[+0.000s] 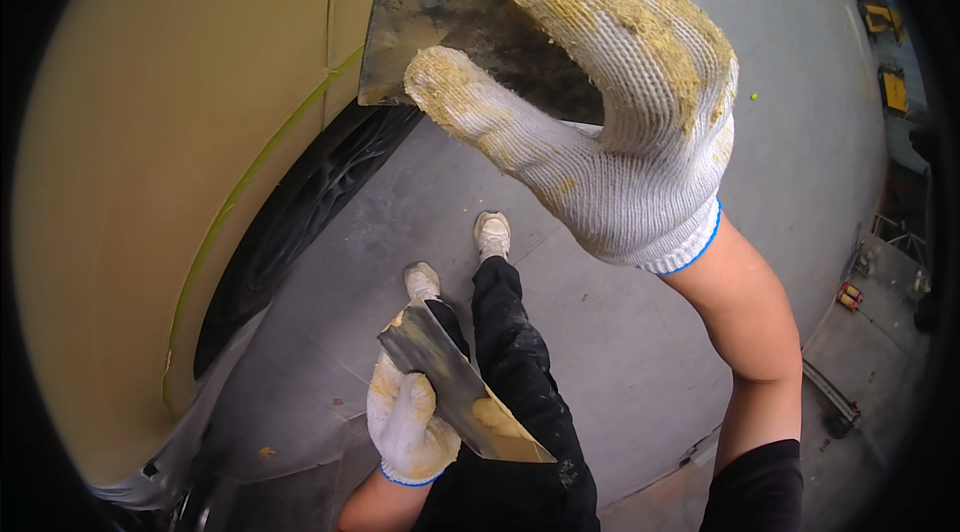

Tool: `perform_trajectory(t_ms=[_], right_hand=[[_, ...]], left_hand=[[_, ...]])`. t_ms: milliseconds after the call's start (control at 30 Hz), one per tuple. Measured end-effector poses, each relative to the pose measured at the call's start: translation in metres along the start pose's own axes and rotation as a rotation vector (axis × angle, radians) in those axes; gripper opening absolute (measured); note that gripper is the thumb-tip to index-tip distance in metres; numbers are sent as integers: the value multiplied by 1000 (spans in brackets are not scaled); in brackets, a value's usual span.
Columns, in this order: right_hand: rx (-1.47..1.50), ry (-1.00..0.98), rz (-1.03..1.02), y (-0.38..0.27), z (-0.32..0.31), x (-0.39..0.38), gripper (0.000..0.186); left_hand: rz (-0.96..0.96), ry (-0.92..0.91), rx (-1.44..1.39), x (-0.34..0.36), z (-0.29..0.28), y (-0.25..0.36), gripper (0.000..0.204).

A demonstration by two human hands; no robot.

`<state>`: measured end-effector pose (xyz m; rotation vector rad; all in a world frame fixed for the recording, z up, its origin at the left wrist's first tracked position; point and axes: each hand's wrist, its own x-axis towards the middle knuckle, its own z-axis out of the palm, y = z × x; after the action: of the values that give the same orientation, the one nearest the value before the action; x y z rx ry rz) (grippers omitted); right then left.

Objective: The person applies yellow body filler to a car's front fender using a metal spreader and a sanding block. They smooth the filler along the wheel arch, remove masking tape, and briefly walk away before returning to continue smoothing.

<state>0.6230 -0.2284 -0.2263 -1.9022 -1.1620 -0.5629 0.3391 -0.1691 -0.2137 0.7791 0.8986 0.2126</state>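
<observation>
Gripping metal blades [445, 372] [425, 12]: L hand [410, 427] curled, R hand [625, 142] wider.

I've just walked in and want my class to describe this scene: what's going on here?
A person wearing white knit gloves stands beside a tan panel edged with green tape. The right hand, its glove smeared with yellowish paste, holds a wide metal blade up by the panel; whether they touch is unclear. Lower down, the left hand holds a second metal plate bearing a pale yellow dollop.
</observation>
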Motion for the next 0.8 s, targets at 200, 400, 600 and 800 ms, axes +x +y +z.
perform_trajectory(t_ms=[200, 400, 600, 800], right_hand=[[-24, 127, -84, -1, 11, 4, 43], [-20, 92, -58, 0, 7, 10, 43], [-30, 75, -46, 2, 7, 16, 43], [-45, 62, -40, 4, 5, 19, 44]], left_hand=[[-10, 45, 9, -5, 0, 4, 36], [-25, 42, -42, -4, 5, 5, 36], [-45, 29, -89, -3, 8, 7, 35], [-46, 25, -90, -5, 8, 9, 34]])
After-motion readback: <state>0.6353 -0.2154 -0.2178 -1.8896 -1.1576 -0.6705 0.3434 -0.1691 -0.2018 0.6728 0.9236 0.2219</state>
